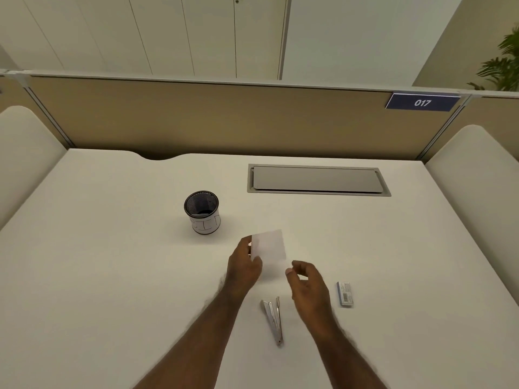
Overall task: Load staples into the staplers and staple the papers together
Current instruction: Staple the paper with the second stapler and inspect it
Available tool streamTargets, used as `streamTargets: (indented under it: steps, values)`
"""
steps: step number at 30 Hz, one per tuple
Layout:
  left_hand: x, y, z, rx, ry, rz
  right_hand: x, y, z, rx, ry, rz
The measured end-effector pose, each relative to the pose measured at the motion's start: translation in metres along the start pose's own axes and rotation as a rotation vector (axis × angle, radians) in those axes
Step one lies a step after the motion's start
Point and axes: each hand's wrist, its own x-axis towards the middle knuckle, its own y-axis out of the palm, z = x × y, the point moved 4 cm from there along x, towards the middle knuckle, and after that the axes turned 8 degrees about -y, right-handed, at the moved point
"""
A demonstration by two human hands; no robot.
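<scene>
My left hand (243,267) pinches the left edge of a small white paper (269,245) and holds it just above the white desk. My right hand (307,284) hovers close to the paper's lower right corner with loosely curled fingers and holds nothing; the motion blur hides whether a fingertip touches the paper. A silver stapler (272,318) lies on the desk between my forearms, its arms spread open at the far end. A small box of staples (345,293) lies to the right of my right hand.
A black mesh cup (202,211) wrapped in white paper stands at the back left of my hands. A grey cable hatch (317,179) is set into the desk at the back right. A beige partition (224,119) closes off the far edge.
</scene>
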Motion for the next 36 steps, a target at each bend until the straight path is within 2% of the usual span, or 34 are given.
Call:
streamTargets:
  steps: [3,6,11,17,20,24,28,31,36]
  values:
    - [-0.025,-0.006,-0.004,-0.355,-0.123,0.139,0.008,0.002,0.008,0.198,0.133,0.107]
    - [-0.044,-0.008,-0.009,-0.547,-0.197,0.214,0.011,0.005,0.017,0.332,0.16,0.123]
    - [-0.055,-0.014,-0.02,-0.703,-0.218,0.223,0.013,0.002,0.025,0.401,0.116,0.088]
    - [-0.056,-0.02,-0.027,-0.671,-0.274,0.176,0.019,-0.004,0.03,0.484,0.021,-0.021]
    - [-0.058,-0.018,-0.031,-0.684,-0.291,0.189,0.021,-0.005,0.034,0.404,-0.082,-0.045]
    - [-0.059,-0.015,-0.035,-0.724,-0.296,0.243,0.018,-0.007,0.041,0.14,-0.284,-0.034]
    - [-0.061,-0.013,-0.041,-0.822,-0.27,0.353,0.012,-0.004,0.047,-0.05,-0.469,0.04]
    - [-0.062,-0.013,-0.045,-0.852,-0.257,0.415,0.008,-0.002,0.046,-0.201,-0.517,0.127]
    - [-0.062,-0.012,-0.044,-0.737,-0.224,0.405,0.001,0.001,0.046,-0.358,-0.57,0.217]
